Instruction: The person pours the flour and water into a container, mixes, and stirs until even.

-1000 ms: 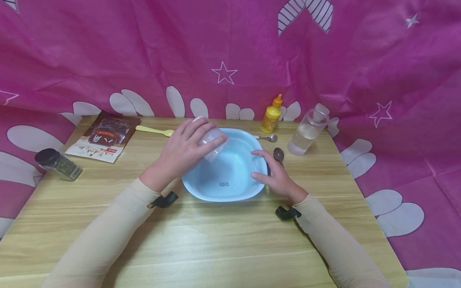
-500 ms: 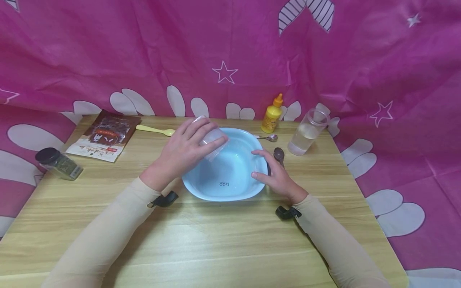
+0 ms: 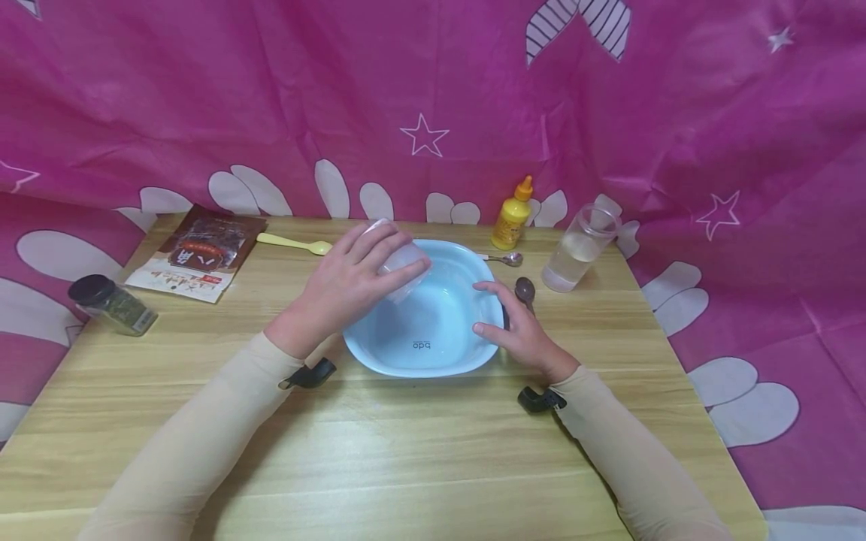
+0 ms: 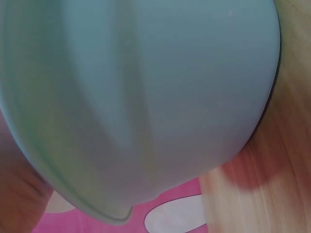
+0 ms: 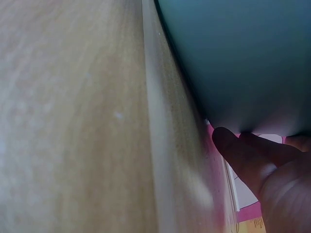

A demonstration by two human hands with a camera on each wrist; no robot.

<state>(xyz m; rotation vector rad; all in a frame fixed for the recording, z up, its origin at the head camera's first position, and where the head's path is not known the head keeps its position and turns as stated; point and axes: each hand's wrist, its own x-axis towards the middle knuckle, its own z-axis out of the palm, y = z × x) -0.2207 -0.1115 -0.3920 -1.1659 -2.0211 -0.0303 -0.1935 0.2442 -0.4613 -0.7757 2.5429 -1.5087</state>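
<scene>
"Where's the clear plastic cup?"
"Over the blue basin, with the left hand curled around it."
"Which way does it point?"
"It leans long-ways, low end pointing down into the basin."
"And the right hand?"
"Gripping the basin's edge, beside a brown spoon."

Room is left on the table in front of the blue bowl, btwn the sleeves. Bowl's top L is blocked by the L hand & clear cup; R side by the R hand & brown spoon. Back R is crowded by the yellow bottle & tall cup.
</scene>
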